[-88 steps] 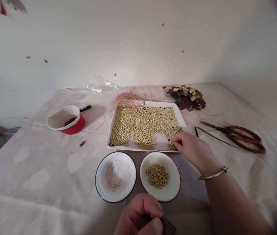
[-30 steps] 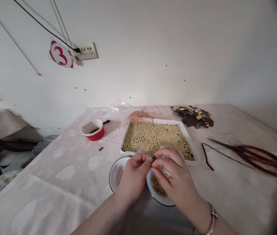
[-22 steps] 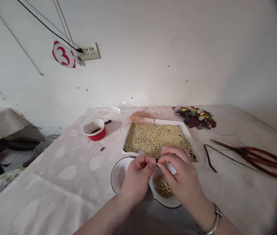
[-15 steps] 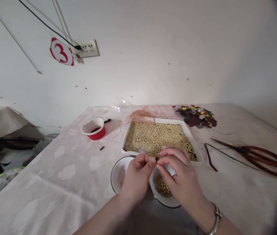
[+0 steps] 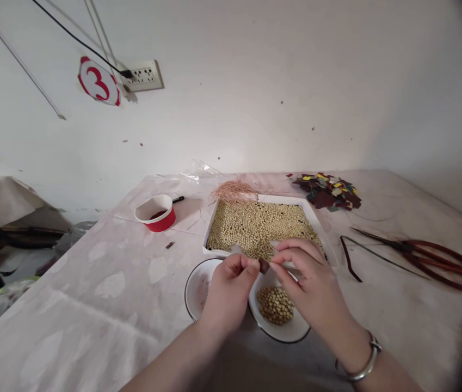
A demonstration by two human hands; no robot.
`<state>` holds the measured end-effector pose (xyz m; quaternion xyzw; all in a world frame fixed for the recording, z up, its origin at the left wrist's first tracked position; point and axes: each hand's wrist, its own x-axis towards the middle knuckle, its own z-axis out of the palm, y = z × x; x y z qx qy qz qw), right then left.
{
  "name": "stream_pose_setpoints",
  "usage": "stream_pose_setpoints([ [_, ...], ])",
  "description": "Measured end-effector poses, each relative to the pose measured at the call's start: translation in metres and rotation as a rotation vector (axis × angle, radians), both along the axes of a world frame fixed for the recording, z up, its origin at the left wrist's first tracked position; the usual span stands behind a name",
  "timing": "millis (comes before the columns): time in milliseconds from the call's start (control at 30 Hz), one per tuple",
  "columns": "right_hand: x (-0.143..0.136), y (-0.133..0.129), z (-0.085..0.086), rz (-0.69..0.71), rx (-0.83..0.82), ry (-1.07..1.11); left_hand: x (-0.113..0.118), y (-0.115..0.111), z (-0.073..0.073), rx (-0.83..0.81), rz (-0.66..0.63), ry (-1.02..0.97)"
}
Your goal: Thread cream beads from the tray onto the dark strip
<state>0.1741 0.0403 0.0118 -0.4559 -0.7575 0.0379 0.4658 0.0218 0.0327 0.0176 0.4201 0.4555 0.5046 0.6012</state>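
Note:
My left hand (image 5: 231, 286) is closed, thumb and forefinger pinching a small dark brown piece (image 5: 263, 266) that sticks out to the right. Close beside it, my right hand (image 5: 310, 280) has its thumb and forefinger pressed together; what is in that pinch is too small to make out. A white bowl (image 5: 300, 329) with greenish-brown beads or seeds (image 5: 275, 306) stands below the fingers. Partly behind my left hand is another white bowl (image 5: 192, 288) with pinkish bits in it. Just beyond both hands lies a white tray (image 5: 210, 231) full of pale round beads or seeds.
A red-and-white paper tub (image 5: 165, 220) stands left, near a black pen (image 5: 178, 199). Pinkish strands (image 5: 234, 190) lie behind the tray, coloured scraps (image 5: 331, 193) at the back right. Large scissors (image 5: 414, 247) and a dark red strip (image 5: 349, 260) rest on the right.
My right hand has moved a little to the right, away from my left fingertips. The brown piece and more of the right bowl now show between the hands.

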Motion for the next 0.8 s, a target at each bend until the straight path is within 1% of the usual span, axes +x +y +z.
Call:
stream_pose_setpoints([
  [67,0.008,0.003,0.002,0.017,-0.069,-0.033,0.000,0.000,0.001,-0.002,0.023,-0.006],
  [133,0.015,0.006,0.004,0.070,-0.145,-0.100,0.001,0.000,0.001,-0.002,0.045,-0.008],
  [200,0.022,0.008,0.004,0.104,-0.186,-0.158,0.001,0.001,0.000,0.004,0.059,-0.009],
  [233,0.027,0.010,0.003,0.097,-0.190,-0.171,0.002,0.001,-0.001,0.008,0.065,-0.010],
  [267,0.032,0.013,0.001,0.065,-0.186,-0.174,0.002,0.001,-0.003,0.012,0.068,-0.010],
  [333,0.044,0.020,-0.005,-0.058,-0.198,-0.176,0.002,0.001,-0.006,0.018,0.071,-0.005],
  [433,0.063,0.031,-0.016,-0.238,-0.280,-0.196,0.002,0.000,-0.009,0.031,0.065,0.014],
  [500,0.070,0.038,-0.023,-0.279,-0.344,-0.208,0.001,-0.001,-0.009,0.040,0.058,0.036],
  [633,0.071,0.046,-0.032,-0.233,-0.464,-0.259,0.000,-0.002,-0.008,0.057,0.053,0.081],
  [800,0.069,0.048,-0.030,-0.177,-0.543,-0.306,0.002,-0.002,-0.007,0.069,0.051,0.113],
])
